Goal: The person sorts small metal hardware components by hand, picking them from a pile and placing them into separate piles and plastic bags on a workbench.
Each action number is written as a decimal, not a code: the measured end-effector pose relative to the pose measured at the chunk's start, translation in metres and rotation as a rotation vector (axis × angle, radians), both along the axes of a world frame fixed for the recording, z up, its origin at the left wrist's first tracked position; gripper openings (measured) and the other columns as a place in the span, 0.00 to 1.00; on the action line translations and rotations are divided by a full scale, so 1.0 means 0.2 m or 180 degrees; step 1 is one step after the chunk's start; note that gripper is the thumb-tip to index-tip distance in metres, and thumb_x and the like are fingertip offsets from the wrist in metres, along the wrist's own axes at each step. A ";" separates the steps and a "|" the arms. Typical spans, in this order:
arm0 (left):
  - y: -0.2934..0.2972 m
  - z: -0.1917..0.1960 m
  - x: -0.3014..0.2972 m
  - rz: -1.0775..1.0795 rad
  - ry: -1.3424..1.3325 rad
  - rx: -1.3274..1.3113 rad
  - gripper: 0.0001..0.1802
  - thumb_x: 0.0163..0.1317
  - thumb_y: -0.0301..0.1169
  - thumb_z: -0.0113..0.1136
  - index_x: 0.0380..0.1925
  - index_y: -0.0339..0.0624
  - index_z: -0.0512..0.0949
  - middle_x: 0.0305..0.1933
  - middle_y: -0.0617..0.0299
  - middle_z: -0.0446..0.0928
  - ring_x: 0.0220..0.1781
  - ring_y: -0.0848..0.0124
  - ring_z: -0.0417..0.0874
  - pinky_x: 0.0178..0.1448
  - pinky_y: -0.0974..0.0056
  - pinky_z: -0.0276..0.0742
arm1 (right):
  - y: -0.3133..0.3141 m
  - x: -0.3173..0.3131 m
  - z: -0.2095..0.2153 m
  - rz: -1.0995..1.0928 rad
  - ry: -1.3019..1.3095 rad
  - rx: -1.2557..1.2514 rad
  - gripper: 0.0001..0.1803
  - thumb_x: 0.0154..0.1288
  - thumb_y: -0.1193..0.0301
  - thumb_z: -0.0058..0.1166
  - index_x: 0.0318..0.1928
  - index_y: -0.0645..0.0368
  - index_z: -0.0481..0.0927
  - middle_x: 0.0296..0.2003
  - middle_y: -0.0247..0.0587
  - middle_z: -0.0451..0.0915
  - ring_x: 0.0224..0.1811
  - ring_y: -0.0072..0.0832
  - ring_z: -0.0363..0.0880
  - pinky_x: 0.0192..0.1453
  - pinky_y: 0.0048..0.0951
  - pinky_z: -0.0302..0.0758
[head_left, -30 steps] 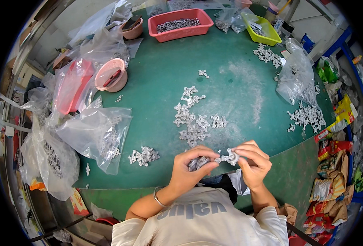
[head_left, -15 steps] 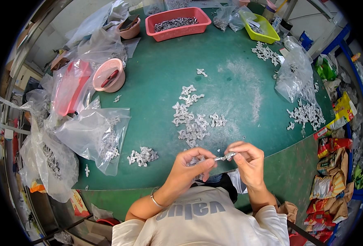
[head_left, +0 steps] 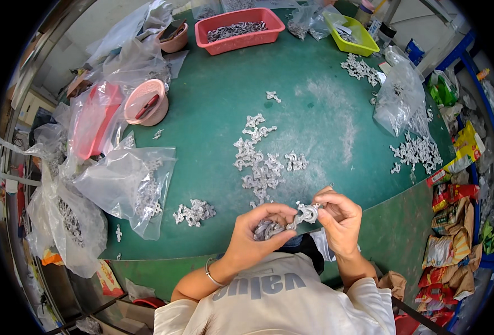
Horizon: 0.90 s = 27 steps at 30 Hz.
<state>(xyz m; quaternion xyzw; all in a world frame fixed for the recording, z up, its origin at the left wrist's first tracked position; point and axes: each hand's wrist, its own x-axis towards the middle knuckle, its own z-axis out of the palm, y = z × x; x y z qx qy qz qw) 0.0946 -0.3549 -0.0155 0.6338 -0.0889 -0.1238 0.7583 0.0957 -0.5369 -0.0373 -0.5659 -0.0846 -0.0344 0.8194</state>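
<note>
Left hand: the left hand (head_left: 258, 237) is cupped low over the near table edge, fingers curled shut around a small heap of grey metal pieces (head_left: 268, 229), thumb pressed along the top.
Right hand: the right hand (head_left: 340, 219) pinches one small silvery metal fitting (head_left: 307, 212) between thumb and fingertips, clamped on it, the piece held between both hands just above the table's near rim.
Table: a round green table top (head_left: 314, 111), matte and scuffed, with a pale dusty smear right of centre.
Loose parts: a scatter of knobbly grey metal castings (head_left: 263, 162) runs down the middle; a smaller clump (head_left: 194, 212) lies near the left hand, another spread (head_left: 417, 152) sits by the right rim.
Bags: crinkled clear plastic bags (head_left: 127, 184), part filled with the same pieces, crowd the left side (one drapes over the table edge); another clear bag (head_left: 397, 95) stands at the right.
Containers: a red rectangular plastic tray (head_left: 241, 34) of grey parts at the far edge, a yellow-green tray (head_left: 352, 34) beside it, a round pink bowl (head_left: 145, 103) to the left.
Packages: glossy red, yellow and green wrappers (head_left: 453, 206) piled beyond the right rim.
Open room: bare green surface lies between the central scatter and the bags at either side.
</note>
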 end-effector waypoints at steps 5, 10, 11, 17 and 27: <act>0.02 0.01 -0.01 -0.0116 0.0292 0.0044 0.15 0.49 0.18 0.64 0.39 0.34 0.77 0.32 0.65 0.76 0.31 0.80 0.74 0.35 0.75 0.69 | -0.01 0.01 0.00 0.0104 -0.0074 -0.0154 0.10 0.55 0.86 0.54 0.40 0.72 0.77 0.35 0.46 0.76 0.39 0.29 0.72 0.46 0.28 0.68; 0.04 -0.02 -0.01 -0.0313 0.0952 -0.0427 0.08 0.56 0.23 0.58 0.35 0.31 0.76 0.28 0.58 0.74 0.23 0.77 0.71 0.26 0.73 0.67 | -0.01 0.03 -0.01 0.0207 -0.0141 -0.0174 0.04 0.56 0.84 0.55 0.33 0.69 0.75 0.32 0.43 0.76 0.37 0.28 0.71 0.44 0.28 0.67; 0.04 -0.02 0.00 -0.0386 0.1304 -0.0713 0.08 0.57 0.25 0.57 0.35 0.31 0.76 0.27 0.58 0.73 0.22 0.77 0.70 0.25 0.73 0.66 | 0.00 0.03 -0.01 0.0239 -0.0096 -0.0148 0.04 0.56 0.83 0.55 0.32 0.68 0.75 0.31 0.43 0.75 0.36 0.27 0.71 0.43 0.27 0.67; 0.03 -0.02 0.02 -0.0546 0.1951 -0.1319 0.13 0.61 0.34 0.54 0.32 0.31 0.75 0.25 0.57 0.72 0.19 0.76 0.67 0.21 0.73 0.62 | 0.02 0.03 -0.02 0.0276 0.0109 0.0024 0.03 0.58 0.83 0.55 0.32 0.66 0.74 0.30 0.41 0.75 0.35 0.26 0.70 0.42 0.26 0.66; 0.03 -0.16 0.06 -0.0904 0.2316 -0.1491 0.18 0.63 0.35 0.54 0.49 0.38 0.71 0.37 0.60 0.75 0.32 0.75 0.76 0.24 0.75 0.69 | 0.02 0.08 -0.02 0.0064 -0.0604 -0.2523 0.03 0.51 0.78 0.59 0.27 0.62 0.78 0.31 0.40 0.75 0.37 0.32 0.72 0.44 0.31 0.67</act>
